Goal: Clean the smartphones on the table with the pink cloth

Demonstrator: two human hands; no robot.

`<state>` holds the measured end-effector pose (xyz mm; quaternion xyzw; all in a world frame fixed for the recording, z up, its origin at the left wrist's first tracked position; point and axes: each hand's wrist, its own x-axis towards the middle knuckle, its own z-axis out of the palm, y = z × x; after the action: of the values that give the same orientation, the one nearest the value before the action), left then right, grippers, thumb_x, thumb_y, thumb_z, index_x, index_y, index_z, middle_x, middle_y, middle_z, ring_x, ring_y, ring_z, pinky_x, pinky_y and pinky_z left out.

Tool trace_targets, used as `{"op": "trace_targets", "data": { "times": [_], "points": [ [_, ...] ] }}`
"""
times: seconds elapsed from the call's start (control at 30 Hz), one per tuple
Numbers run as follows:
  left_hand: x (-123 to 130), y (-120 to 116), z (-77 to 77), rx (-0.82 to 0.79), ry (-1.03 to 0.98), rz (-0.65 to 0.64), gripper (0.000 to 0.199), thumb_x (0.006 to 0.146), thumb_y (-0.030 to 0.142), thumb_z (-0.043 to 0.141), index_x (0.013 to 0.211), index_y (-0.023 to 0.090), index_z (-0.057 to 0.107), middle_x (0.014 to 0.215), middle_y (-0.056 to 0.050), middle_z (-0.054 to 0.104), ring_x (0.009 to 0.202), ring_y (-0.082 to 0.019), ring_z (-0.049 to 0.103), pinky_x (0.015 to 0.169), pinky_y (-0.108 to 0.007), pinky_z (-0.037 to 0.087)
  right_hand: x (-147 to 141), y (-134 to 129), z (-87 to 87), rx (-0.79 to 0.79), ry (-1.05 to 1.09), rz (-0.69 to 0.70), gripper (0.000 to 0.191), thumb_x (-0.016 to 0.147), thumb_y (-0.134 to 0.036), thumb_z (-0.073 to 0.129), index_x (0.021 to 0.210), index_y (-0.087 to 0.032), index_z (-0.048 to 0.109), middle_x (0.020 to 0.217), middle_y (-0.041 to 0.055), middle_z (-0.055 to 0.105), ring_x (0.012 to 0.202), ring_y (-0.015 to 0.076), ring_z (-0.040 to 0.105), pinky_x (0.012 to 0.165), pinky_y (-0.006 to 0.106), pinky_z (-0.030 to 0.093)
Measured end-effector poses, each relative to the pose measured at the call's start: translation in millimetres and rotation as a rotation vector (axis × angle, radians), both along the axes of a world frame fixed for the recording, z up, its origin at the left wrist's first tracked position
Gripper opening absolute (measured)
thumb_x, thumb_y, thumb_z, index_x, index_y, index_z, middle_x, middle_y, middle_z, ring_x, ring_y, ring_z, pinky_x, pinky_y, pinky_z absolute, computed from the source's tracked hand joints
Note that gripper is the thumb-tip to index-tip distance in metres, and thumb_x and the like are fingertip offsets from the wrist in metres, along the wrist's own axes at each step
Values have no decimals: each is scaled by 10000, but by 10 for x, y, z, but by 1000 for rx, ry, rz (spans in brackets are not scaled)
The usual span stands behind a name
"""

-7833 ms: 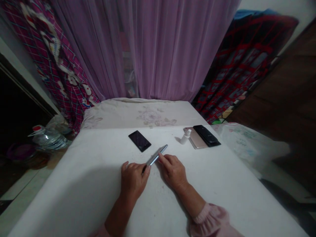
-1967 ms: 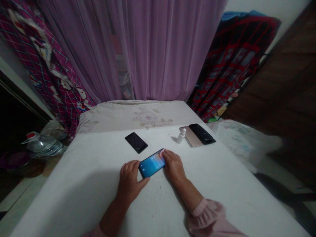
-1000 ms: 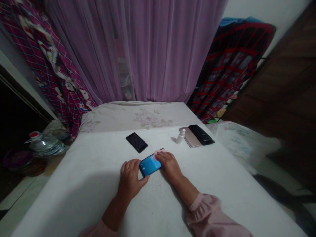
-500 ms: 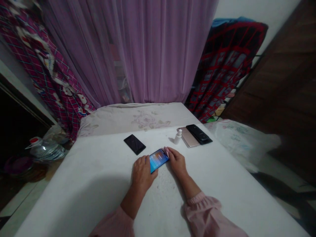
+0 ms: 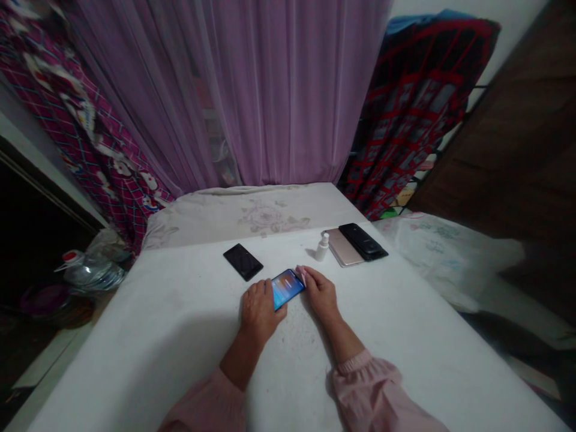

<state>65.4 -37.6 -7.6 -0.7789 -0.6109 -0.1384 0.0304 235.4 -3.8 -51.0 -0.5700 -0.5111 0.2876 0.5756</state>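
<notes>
My left hand grips the near left end of a smartphone, whose lit blue screen faces up. At the phone's far right corner, my right hand pinches a small pink cloth against its edge. A white spray bottle stands upright just beyond my right hand. Past my left hand lies a dark phone with its screen off. To the bottle's right, a rose-gold phone and a black phone lie side by side, touching.
The white-covered table carries all of these, with a floral cloth at its far side. A purple curtain hangs behind. Down on the left is a clear water jug; a whitish plastic sheet is on the right.
The view has shifted slightly. Both hands keep their hold on the phone and the pink cloth, and the cloth stays at the phone's far right end.
</notes>
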Motion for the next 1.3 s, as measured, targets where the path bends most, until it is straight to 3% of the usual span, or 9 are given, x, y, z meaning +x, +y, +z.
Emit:
{"op": "trace_targets", "data": {
  "times": [0.23,0.53,0.63,0.77,0.87,1.03,1.17,1.3],
  "points": [
    [-150,21,-126,71,-30,-145,529,745,279,608,1231,112,484,1067,-154,613,969,-323,576,825,-435,470,-9,-20,36,4,5,3,329,826,-430,549,979,-205,735,1009,75,740,966,239,682,895,401,532],
    [-20,8,-15,19,-27,-91,529,731,254,599,1232,120,495,1131,-153,610,1016,-320,564,845,-435,445,-9,-17,34,-13,0,10,322,825,-419,549,978,-205,733,1014,77,738,967,239,681,904,404,524],
    [33,21,-52,46,-12,-51,515,765,314,610,1230,122,503,1107,-152,621,1001,-317,566,836,-433,436,-8,-18,35,-12,17,20,326,828,-422,550,992,-204,728,1021,78,737,973,237,679,914,408,520],
    [-34,86,-115,68,-26,-94,536,776,326,603,1258,114,499,1124,-168,632,1004,-318,588,839,-433,452,-8,-24,47,-9,27,34,334,835,-426,547,1011,-202,723,1032,79,734,984,234,676,925,408,515],
    [-180,206,-32,-43,-109,-114,557,779,368,590,1272,122,510,1135,-166,655,1020,-314,615,875,-424,469,-8,-24,58,-5,17,15,319,828,-409,545,988,-207,733,1012,74,739,963,233,682,905,399,526],
    [-413,430,252,-459,-365,-17,580,801,420,539,1315,157,488,1180,-101,672,1049,-266,645,873,-350,499,-10,-25,65,16,-6,-14,317,814,-388,534,961,-201,744,990,79,743,935,237,689,865,383,545],
    [-496,505,314,-523,-475,-9,601,783,438,559,1319,175,489,1143,-81,689,1030,-240,658,860,-311,506,-12,-25,62,16,-2,-17,314,810,-388,540,958,-204,746,988,74,744,938,240,688,868,391,544],
    [-519,515,329,-542,-462,4,618,798,459,536,1335,159,469,1153,-90,683,1021,-236,659,853,-309,505,-13,-25,57,5,15,-13,320,806,-392,544,957,-197,747,987,81,744,941,245,688,871,400,543]
  ]
}}
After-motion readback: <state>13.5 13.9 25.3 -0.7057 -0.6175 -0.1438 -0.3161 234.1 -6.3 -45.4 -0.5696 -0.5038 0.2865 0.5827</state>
